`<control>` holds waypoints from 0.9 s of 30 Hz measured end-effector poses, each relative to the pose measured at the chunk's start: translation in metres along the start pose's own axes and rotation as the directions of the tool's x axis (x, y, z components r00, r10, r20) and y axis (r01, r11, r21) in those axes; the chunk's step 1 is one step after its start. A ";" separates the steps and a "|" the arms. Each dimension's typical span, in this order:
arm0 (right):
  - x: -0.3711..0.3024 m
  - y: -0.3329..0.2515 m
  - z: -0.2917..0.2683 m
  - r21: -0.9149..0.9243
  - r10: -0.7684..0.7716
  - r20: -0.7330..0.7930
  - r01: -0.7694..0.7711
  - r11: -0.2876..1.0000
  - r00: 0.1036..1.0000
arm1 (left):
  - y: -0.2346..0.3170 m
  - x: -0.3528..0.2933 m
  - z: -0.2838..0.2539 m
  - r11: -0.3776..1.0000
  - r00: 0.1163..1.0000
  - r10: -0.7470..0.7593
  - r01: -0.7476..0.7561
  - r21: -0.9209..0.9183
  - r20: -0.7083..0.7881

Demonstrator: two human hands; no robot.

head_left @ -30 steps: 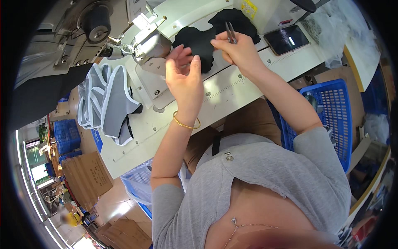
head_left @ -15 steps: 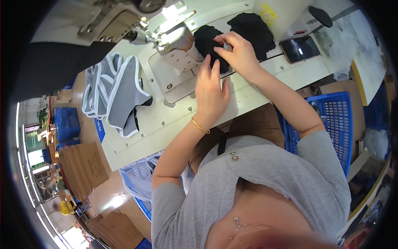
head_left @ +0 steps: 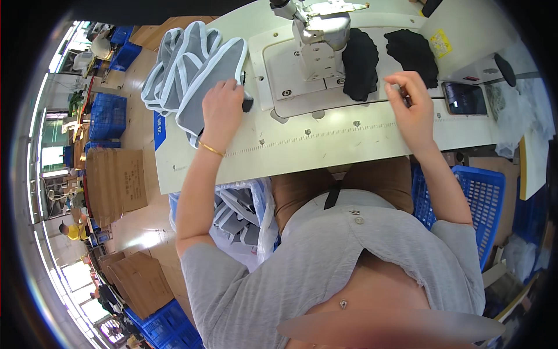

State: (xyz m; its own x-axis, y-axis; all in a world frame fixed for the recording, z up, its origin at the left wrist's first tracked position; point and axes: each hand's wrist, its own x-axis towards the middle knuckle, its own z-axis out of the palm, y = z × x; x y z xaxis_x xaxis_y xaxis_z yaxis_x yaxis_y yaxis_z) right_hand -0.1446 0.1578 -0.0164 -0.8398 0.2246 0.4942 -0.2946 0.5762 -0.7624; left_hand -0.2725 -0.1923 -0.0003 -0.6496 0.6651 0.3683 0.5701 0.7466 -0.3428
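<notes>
On the left of the table lies a loose pile of grey fabric pieces with white edging. My left hand is on the front piece, its fingers bent and closed over the edge near a black end. My right hand is above the table front, right of the sewing machine. Its fingers are curled, with a small dark thing partly hidden among them. Two black fabric pieces lie apart beyond that hand: one black piece beside the machine head, another black piece farther right.
A phone lies at the table's right, beside crumpled clear plastic. Below the table stand a lined bin of grey pieces at left and a blue basket at right. Cardboard boxes stand on the floor.
My left hand has left the black fabric by the machine and moved left onto the grey pile. My right hand has drawn back from the black piece. The view has shifted.
</notes>
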 end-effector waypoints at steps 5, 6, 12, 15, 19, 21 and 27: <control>-0.013 -0.048 0.025 0.269 -0.126 0.164 0.078 0.960 0.978 | 0.030 0.033 -0.063 0.976 0.982 -0.088 0.052 -0.209 -0.168; -0.014 -0.057 0.032 0.346 -0.235 0.161 0.168 0.923 0.958 | 0.050 0.036 -0.081 0.971 0.982 -0.113 0.076 -0.227 -0.154; -0.035 -0.078 0.053 0.295 -0.057 0.194 -0.003 0.955 0.979 | 0.095 0.014 -0.116 0.725 0.992 -0.076 0.126 -0.677 0.103; -0.037 -0.051 0.054 0.340 -0.149 0.305 0.038 0.940 0.941 | 0.088 0.003 -0.112 0.438 0.970 -0.068 0.240 -0.866 0.235; -0.032 -0.065 0.042 0.469 0.046 0.569 -0.370 0.802 0.821 | 0.065 -0.003 -0.106 0.259 0.882 0.069 0.435 -0.862 0.466; -0.036 -0.064 0.044 0.479 0.139 0.673 -0.571 0.666 0.727 | 0.066 -0.003 -0.093 -0.003 0.713 0.164 0.691 -0.723 0.681; -0.040 -0.056 0.048 0.486 0.256 0.646 -0.646 0.588 0.719 | 0.103 0.010 -0.113 0.029 0.789 -0.156 0.605 -0.796 0.594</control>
State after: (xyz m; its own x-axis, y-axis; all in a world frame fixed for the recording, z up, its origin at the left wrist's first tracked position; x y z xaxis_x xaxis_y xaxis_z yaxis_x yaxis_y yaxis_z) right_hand -0.1159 0.0788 -0.0132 -0.9739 -0.1987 -0.1101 0.1481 -0.1877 -0.9710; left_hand -0.1636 -0.1077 0.0657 -0.9003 0.4010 -0.1696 0.0238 0.4343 0.9004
